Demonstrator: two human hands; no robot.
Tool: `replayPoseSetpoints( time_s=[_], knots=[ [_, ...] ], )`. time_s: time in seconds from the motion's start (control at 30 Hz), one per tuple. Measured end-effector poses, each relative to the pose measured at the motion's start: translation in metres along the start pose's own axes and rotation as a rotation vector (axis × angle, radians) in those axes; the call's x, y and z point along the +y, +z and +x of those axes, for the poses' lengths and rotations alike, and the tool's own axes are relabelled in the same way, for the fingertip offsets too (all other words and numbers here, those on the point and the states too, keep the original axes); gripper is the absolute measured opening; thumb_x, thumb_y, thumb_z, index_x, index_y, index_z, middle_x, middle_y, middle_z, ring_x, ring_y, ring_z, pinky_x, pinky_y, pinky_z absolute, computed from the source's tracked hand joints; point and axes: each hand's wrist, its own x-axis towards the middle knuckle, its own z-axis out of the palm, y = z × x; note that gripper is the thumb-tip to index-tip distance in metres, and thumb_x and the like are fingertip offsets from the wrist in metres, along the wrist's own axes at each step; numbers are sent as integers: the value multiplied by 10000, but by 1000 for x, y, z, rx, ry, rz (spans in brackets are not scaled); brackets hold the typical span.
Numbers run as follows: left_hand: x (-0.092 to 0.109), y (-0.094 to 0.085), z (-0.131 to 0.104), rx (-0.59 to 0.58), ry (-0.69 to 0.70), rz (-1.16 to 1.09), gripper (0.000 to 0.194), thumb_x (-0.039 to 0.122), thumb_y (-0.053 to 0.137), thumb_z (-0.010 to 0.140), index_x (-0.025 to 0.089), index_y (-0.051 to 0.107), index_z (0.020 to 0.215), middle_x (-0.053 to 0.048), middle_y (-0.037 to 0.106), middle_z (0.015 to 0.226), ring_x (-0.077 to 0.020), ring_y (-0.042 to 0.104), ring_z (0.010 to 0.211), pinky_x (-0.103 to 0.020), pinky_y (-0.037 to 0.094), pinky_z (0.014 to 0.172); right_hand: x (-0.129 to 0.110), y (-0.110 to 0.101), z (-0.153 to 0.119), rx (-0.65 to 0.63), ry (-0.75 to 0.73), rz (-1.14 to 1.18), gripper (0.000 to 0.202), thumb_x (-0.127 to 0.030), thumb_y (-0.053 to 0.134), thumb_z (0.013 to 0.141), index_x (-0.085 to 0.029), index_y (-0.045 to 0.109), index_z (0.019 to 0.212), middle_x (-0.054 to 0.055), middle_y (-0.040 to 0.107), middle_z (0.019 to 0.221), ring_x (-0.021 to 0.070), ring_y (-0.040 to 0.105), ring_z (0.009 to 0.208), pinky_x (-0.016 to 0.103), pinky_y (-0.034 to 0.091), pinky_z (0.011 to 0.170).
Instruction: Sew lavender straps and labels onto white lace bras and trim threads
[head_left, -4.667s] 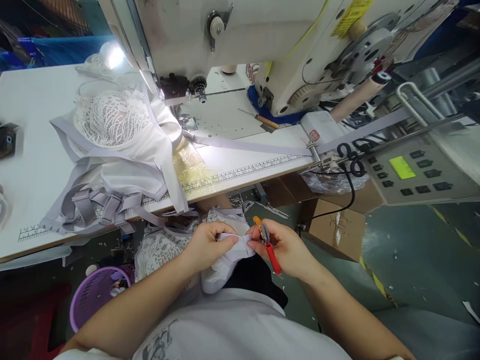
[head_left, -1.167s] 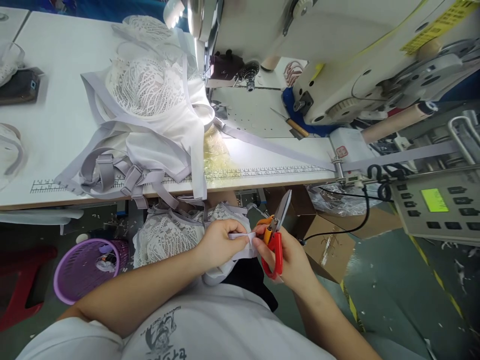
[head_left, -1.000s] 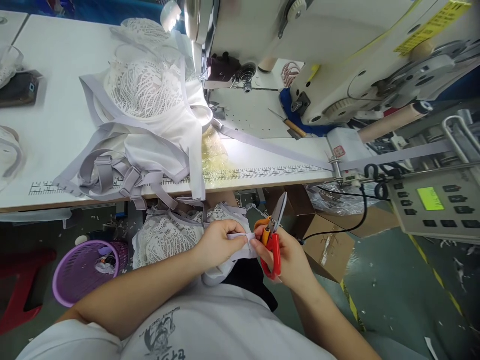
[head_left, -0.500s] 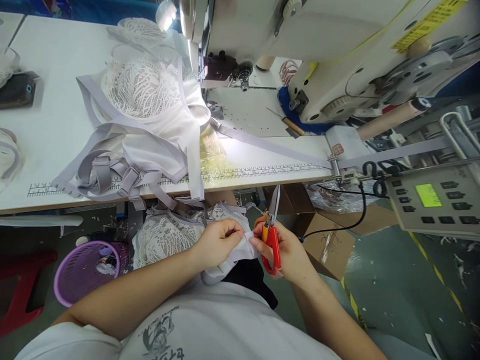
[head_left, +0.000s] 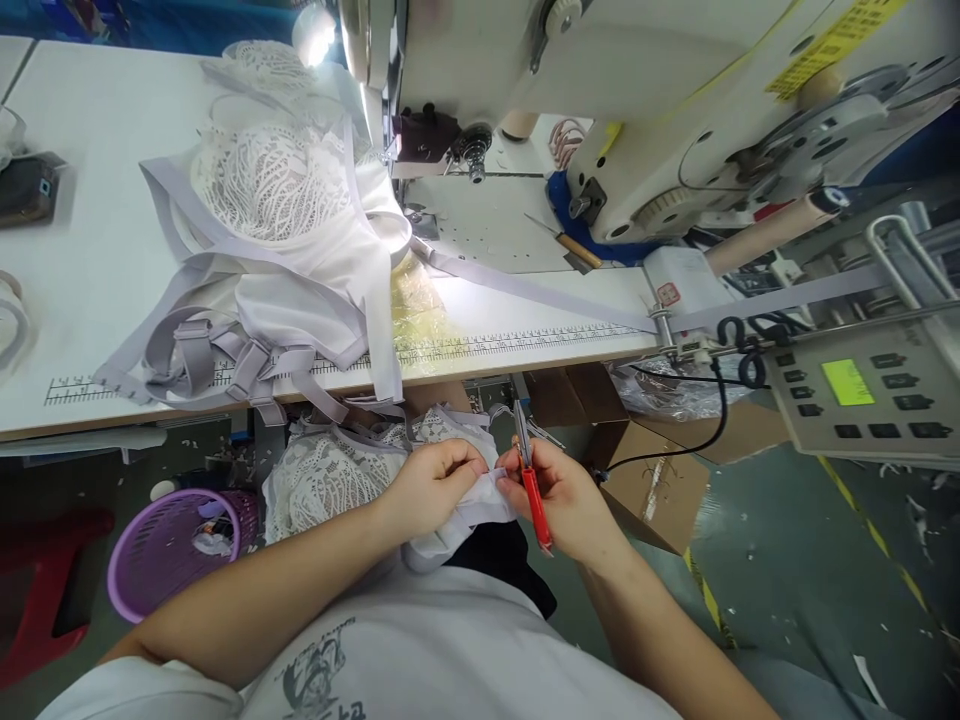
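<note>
Between my hands, over my lap, is a white lace bra (head_left: 337, 478) with a pale band. My left hand (head_left: 435, 487) pinches its edge between thumb and fingers. Close beside it, my right hand (head_left: 562, 495) holds red-handled scissors (head_left: 535, 500), blades pointing away from me toward the table, and its thumb and fingertips also pinch the end of the band. The scissors are seen nearly edge-on, and their blades look closed. Part of the bra is hidden behind my left hand and forearm.
More white lace bras (head_left: 277, 190) lie piled on the sewing table (head_left: 90, 300). A sewing machine (head_left: 630, 60) stands behind, with a pale elastic tape (head_left: 525, 285) leading right past a control panel (head_left: 870, 385). Below are a purple basket (head_left: 124, 560), a red stool (head_left: 45, 590) and a cardboard box (head_left: 660, 490).
The scissors have turned in my right hand from showing their open handles to nearly edge-on. Both hands stay at the bra's edge. The view has shifted slightly.
</note>
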Motion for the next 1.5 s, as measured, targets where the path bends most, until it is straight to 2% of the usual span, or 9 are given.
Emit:
replayPoseSetpoints(
  time_s=[0.2,0.53,0.63,0.77,0.9,1.0,1.13,1.27,1.5],
  knots=[
    [4,2,-1,29,37,166,60,206,543,710,157,527,678,17,522,643,-109,451,600,-224,370,589,0,-1,-2,-10,-34,-39,202,-290,682,699,-203,514,769,-58,480,637,84,378,513,209,344,467],
    [4,2,-1,76,342,592,87,144,489,739,178,517,664,-2,580,667,-143,533,649,-258,420,643,-1,-1,-2,26,-146,-143,122,-234,628,718,-212,516,760,-17,565,704,134,514,627,250,448,566],
    [6,-6,-3,18,431,785,64,220,515,783,181,558,755,-17,618,727,-169,562,722,-359,425,844,1,-2,-4,62,-286,-222,110,-177,589,726,-217,507,787,0,588,757,144,547,664,258,468,587],
    [10,-27,-6,-96,547,1089,189,343,540,822,173,583,894,-34,629,809,-196,570,811,-519,194,1062,1,-7,-6,103,-621,-344,186,-85,546,738,-231,489,839,5,590,766,149,586,690,266,484,593],
    [7,-43,-6,-80,633,1342,171,185,426,864,169,590,818,-45,608,792,-188,545,830,-474,240,1046,-1,-13,-7,114,-926,-494,206,-40,544,734,-225,500,813,9,622,733,148,604,666,281,489,590],
    [0,-45,-8,14,707,1424,229,148,373,872,167,576,769,-59,594,771,-186,523,753,-350,410,822,-1,-14,-10,93,-1054,-665,205,-9,557,720,-209,520,750,27,668,741,161,628,706,300,498,630],
    [-13,-44,-14,236,776,1375,213,187,391,877,174,564,753,-62,598,770,-185,531,709,-297,396,641,-4,-12,-15,50,-1233,-788,143,-36,549,764,-176,566,746,51,701,753,179,649,753,304,509,627],
    [-23,-44,-19,377,687,1173,107,192,452,850,189,549,805,-51,597,828,-156,565,710,-246,405,585,-12,-7,-16,8,-1323,-799,159,-58,490,805,-153,588,724,65,719,747,184,667,721,299,516,614],
    [-22,-36,-26,315,521,373,103,93,440,823,196,449,828,-84,619,1014,-169,596,944,-293,481,751,-16,-4,-12,12,-1392,-818,199,-91,491,811,-183,609,682,37,729,734,161,682,713,275,533,620]
  ],
)
